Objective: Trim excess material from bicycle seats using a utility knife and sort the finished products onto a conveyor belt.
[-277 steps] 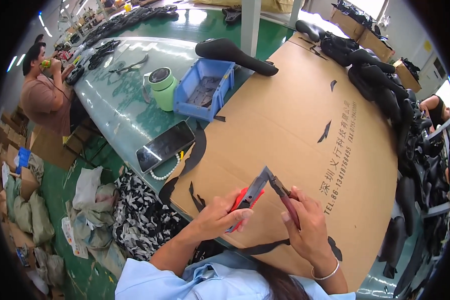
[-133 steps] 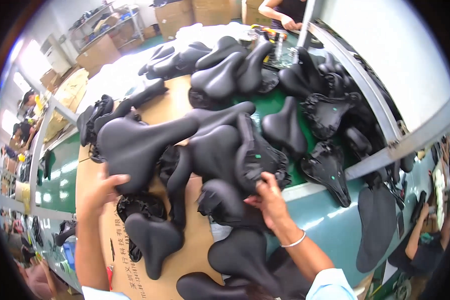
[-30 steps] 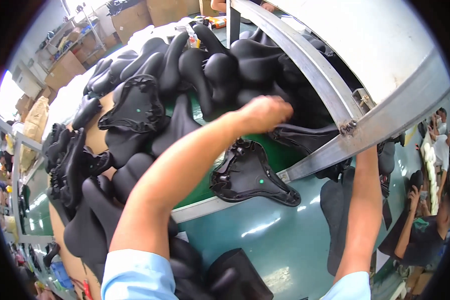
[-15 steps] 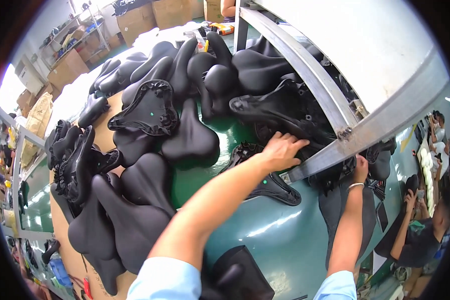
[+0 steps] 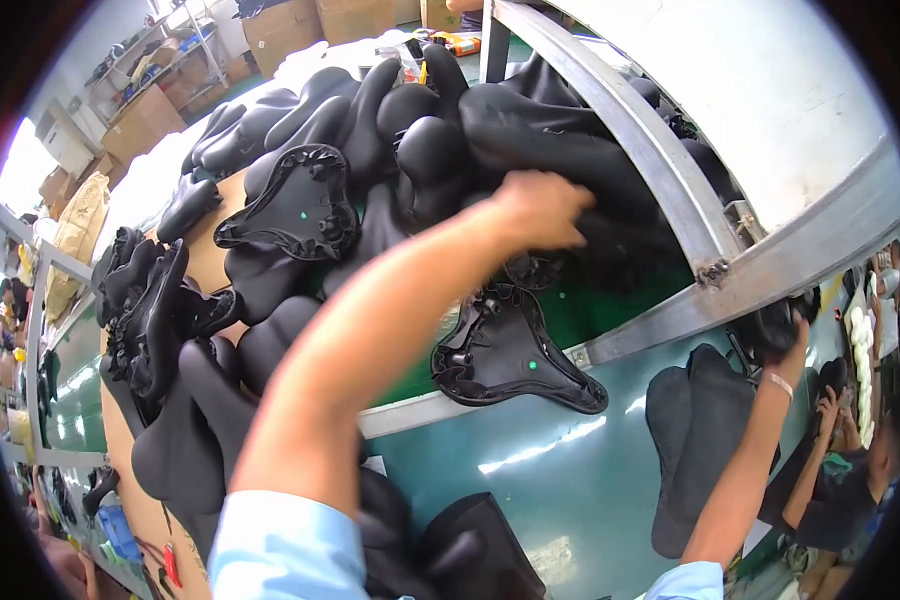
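My left hand (image 5: 545,210), smeared by motion, reaches over the right side of a heap of black bicycle saddles (image 5: 435,155). Its fingers are too blurred to show whether they grip anything. Just nearer, an upturned saddle (image 5: 505,350) shows its hollow underside and a green dot, its nose over the table's edge. At the far right my right hand (image 5: 790,350) is closed at the side of a black saddle (image 5: 770,325), partly hidden by the metal frame. Beneath that forearm lie flat dark saddle-shaped pieces (image 5: 685,430).
A grey metal frame (image 5: 660,165) with a white panel (image 5: 740,90) rises over the heap's right side. More upturned saddles (image 5: 295,205) lie left. A black box-like item (image 5: 485,545) sits at the front. A co-worker (image 5: 850,470) is at the far right.
My left hand has lifted off the saddles by the frame and moved up and left. My right hand has moved right, out from under the frame, uncovering the flat dark pieces.
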### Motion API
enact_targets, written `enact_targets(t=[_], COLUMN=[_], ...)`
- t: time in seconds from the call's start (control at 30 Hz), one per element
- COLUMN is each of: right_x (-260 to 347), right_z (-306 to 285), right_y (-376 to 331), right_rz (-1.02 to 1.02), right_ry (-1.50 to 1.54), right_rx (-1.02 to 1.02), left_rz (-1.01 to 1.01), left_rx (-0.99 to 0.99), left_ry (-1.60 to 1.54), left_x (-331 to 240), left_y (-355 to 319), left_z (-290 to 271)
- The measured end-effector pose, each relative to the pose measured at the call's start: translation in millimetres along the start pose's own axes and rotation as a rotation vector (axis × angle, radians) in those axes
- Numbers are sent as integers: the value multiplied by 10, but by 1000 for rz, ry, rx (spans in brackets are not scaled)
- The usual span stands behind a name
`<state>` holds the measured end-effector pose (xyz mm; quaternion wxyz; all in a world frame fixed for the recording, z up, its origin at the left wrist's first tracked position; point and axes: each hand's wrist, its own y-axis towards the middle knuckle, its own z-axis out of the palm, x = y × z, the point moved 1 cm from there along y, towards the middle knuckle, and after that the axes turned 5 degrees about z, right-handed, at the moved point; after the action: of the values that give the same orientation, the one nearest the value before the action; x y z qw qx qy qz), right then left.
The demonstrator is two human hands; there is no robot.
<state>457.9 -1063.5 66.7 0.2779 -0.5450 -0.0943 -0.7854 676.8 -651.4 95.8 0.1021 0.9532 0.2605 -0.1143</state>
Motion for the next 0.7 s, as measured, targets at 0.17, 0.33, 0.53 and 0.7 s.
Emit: enact_targets(t=[0.17, 0.33, 0.53, 0.7], right_x=[47, -567, -1433, -1592], right_z=[-811, -653, -107, 446], right_y=[-1294, -2678, -3700, -4312], right_rz=[20, 313, 633, 400], right_ry=[158, 372, 694, 15], right_rx=[-41, 180, 530, 1170], left_rz=[-216, -648, -665, -685], left_rx=[249, 639, 154, -55], left_ry=[-244, -339, -99, -272], left_x=[400, 600, 787, 977], left_y=[-1762, -3792, -3413, -1685], left_z=[-1223, -1868, -2063, -1217])
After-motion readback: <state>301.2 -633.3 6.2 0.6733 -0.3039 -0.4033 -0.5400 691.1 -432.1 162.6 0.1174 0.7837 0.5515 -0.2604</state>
